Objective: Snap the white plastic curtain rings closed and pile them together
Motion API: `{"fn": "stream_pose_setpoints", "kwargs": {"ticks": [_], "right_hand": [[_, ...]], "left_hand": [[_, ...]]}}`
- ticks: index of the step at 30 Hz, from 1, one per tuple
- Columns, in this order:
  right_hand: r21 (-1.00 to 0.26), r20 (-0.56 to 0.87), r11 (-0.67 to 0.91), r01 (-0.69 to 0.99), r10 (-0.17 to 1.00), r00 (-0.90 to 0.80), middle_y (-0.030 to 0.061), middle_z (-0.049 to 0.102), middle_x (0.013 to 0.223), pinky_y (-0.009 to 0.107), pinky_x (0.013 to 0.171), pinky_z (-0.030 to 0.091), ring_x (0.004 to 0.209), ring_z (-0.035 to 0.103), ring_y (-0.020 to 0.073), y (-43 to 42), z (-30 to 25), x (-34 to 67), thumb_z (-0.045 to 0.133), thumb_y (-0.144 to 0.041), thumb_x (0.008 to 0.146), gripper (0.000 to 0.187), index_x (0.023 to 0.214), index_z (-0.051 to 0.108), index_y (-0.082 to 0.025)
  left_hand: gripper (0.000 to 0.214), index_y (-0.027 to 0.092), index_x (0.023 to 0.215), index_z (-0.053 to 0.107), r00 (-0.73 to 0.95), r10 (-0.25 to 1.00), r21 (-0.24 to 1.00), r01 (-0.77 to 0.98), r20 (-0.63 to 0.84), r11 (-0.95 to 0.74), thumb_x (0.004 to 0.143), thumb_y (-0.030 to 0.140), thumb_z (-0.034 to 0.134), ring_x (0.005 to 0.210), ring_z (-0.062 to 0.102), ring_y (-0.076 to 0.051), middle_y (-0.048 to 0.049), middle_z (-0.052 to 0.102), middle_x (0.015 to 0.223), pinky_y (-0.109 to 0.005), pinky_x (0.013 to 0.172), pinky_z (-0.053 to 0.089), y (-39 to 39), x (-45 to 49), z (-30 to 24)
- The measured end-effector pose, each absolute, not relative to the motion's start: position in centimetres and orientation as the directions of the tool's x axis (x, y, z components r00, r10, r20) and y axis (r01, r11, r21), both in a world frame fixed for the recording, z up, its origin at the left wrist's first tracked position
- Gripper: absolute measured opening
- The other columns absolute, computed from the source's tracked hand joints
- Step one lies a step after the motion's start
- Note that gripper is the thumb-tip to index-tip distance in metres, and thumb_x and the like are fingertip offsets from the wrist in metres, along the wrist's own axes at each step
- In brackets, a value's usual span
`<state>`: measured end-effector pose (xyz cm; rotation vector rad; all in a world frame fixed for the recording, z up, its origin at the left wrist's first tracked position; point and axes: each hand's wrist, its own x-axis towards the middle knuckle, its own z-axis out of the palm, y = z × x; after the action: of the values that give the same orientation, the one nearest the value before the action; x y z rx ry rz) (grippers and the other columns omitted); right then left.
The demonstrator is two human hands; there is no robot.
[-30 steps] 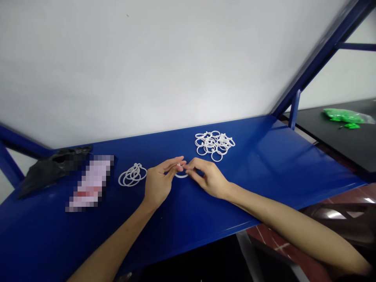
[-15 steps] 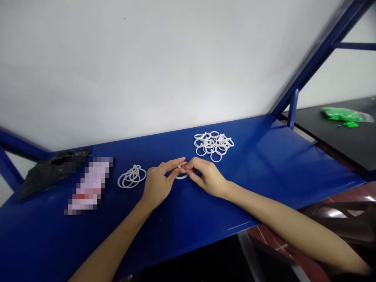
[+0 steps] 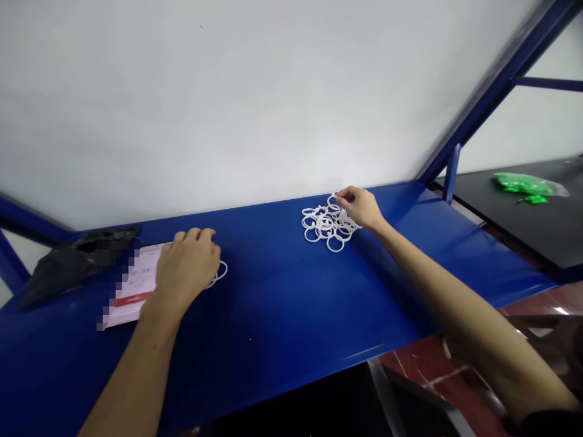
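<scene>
My right hand (image 3: 359, 205) pinches a white plastic ring (image 3: 333, 203) between thumb and fingertips, at the back of a heap of similar rings (image 3: 325, 224). Small knobs stick out from some of these rings. Over on the left, my left hand (image 3: 189, 261) is above a smaller group of white rings (image 3: 221, 270) and covers most of it. Its fingers are bent downward and a little apart, with no ring visible in them; the fingertips are partly hidden.
Everything lies on a blue table (image 3: 273, 315) against a pale wall. A pink and white printed packet or sheet (image 3: 132, 297), partly blurred, and a black plastic bag (image 3: 68, 267) lie at left. A bag of green pieces (image 3: 523, 184) rests on a black table at right.
My hands have parted from the middle, where both held a white ring. The left went left over the small group; the right went right to the heap and grips a ring there.
</scene>
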<state>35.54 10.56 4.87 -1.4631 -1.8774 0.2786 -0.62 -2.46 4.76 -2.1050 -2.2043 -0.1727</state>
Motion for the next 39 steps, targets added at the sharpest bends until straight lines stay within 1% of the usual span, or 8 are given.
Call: {"fn": "stream_pose_setpoints", "kwargs": {"ticks": [3, 10, 14, 18, 25, 28, 31, 39], "right_hand": [[-0.573, 0.253, 0.186, 0.798, 0.966, -0.043, 0.0063, 0.075, 0.088, 0.031, 0.082, 0.051, 0.081, 0.067, 0.018, 13.5, 4.0, 36.8, 0.064, -0.02, 0.083, 0.012, 0.089, 0.073, -0.016], [-0.591, 0.148, 0.176, 0.787, 0.983, -0.108, 0.0054, 0.077, 0.089, 0.026, 0.078, 0.051, 0.08, 0.069, 0.0164, 15.2, 2.5, 38.0, 0.064, -0.02, 0.081, 0.016, 0.092, 0.076, -0.016], [-0.607, 0.137, 0.207, 0.767, 0.978, -0.155, 0.0047, 0.077, 0.09, 0.024, 0.075, 0.051, 0.079, 0.069, 0.0151, 15.0, 2.4, 38.4, 0.064, -0.024, 0.083, 0.018, 0.093, 0.076, -0.016], [-0.609, 0.132, 0.212, 0.764, 0.977, -0.165, 0.0051, 0.077, 0.087, 0.025, 0.074, 0.051, 0.077, 0.068, 0.0153, 14.7, 2.5, 38.6, 0.065, -0.025, 0.082, 0.018, 0.093, 0.076, -0.015], [-0.574, 0.238, 0.219, 0.789, 0.967, -0.095, 0.009, 0.074, 0.097, 0.034, 0.085, 0.05, 0.088, 0.066, 0.0208, 13.9, 3.1, 38.6, 0.06, -0.025, 0.087, 0.021, 0.099, 0.073, -0.014], [-0.452, 0.457, 0.338, 0.825, 0.883, -0.11, 0.0131, 0.07, 0.105, 0.043, 0.095, 0.047, 0.101, 0.06, 0.027, 13.2, 3.6, 38.0, 0.056, -0.025, 0.09, 0.022, 0.104, 0.071, -0.015], [-0.309, 0.588, 0.512, 0.801, 0.765, -0.262, 0.0131, 0.066, 0.113, 0.05, 0.1, 0.043, 0.11, 0.054, 0.0303, 11.4, 3.8, 36.3, 0.054, -0.027, 0.094, 0.022, 0.109, 0.068, -0.02], [-0.298, 0.346, 0.831, 0.471, 0.553, -0.758, 0.012, 0.061, 0.115, 0.044, 0.095, 0.048, 0.103, 0.059, 0.0245, 1.9, 2.2, 27.1, 0.054, -0.031, 0.099, 0.026, 0.121, 0.062, -0.021]], "left_hand": [[0.044, 0.013, 0.124, 0.063, -0.104, 0.99, -0.108, 0.988, 0.096, 0.114, 0.092, 0.029, 0.038, 0.113, 0.058, -0.045, -0.0247, 0.066, 0.122, -0.059, 0.09, 0.044, -2.8, -1.9, 4.8], [0.047, 0.017, 0.124, 0.063, -0.105, 0.99, -0.104, 0.99, -0.095, 0.095, 0.085, 0.017, 0.037, 0.111, 0.064, -0.039, -0.0202, 0.064, 0.128, -0.051, 0.084, 0.05, -3.0, -2.0, 5.1], [0.047, 0.021, 0.124, 0.062, -0.066, 0.993, -0.077, 0.995, -0.094, 0.059, 0.085, 0.015, 0.037, 0.104, 0.068, -0.033, -0.0155, 0.066, 0.127, -0.043, 0.079, 0.051, -2.9, -2.0, 5.0], [0.044, 0.02, 0.123, 0.062, -0.065, 0.996, -0.009, 0.998, -0.068, 0.064, 0.088, 0.02, 0.036, 0.101, 0.069, -0.034, -0.0157, 0.068, 0.123, -0.043, 0.077, 0.051, -2.7, -2.0, 4.7], [0.047, 0.019, 0.128, 0.062, -0.019, 0.99, -0.035, 0.999, -0.14, 0.015, 0.089, 0.029, 0.035, 0.106, 0.067, -0.033, -0.0146, 0.064, 0.132, -0.043, 0.083, 0.051, -2.6, -1.9, 4.7], [0.047, 0.018, 0.126, 0.063, 0.018, 0.987, -0.095, 0.995, -0.162, -0.034, 0.09, 0.028, 0.034, 0.104, 0.068, -0.032, -0.0142, 0.064, 0.131, -0.041, 0.082, 0.051, -2.9, -1.4, 5.3], [0.042, 0.019, 0.116, 0.066, 0.025, 0.989, -0.109, 0.993, -0.144, -0.041, 0.094, 0.027, 0.032, 0.099, 0.069, -0.029, -0.0126, 0.068, 0.123, -0.037, 0.078, 0.05, -3.1, -0.5, 5.9], [0.024, 0.02, 0.101, 0.064, 0.087, 0.996, 0.067, 0.994, -0.006, -0.086, 0.095, 0.027, 0.042, 0.088, 0.066, -0.025, -0.0084, 0.069, 0.102, -0.035, 0.075, 0.046, -3.0, 1.4, 5.8]]}}
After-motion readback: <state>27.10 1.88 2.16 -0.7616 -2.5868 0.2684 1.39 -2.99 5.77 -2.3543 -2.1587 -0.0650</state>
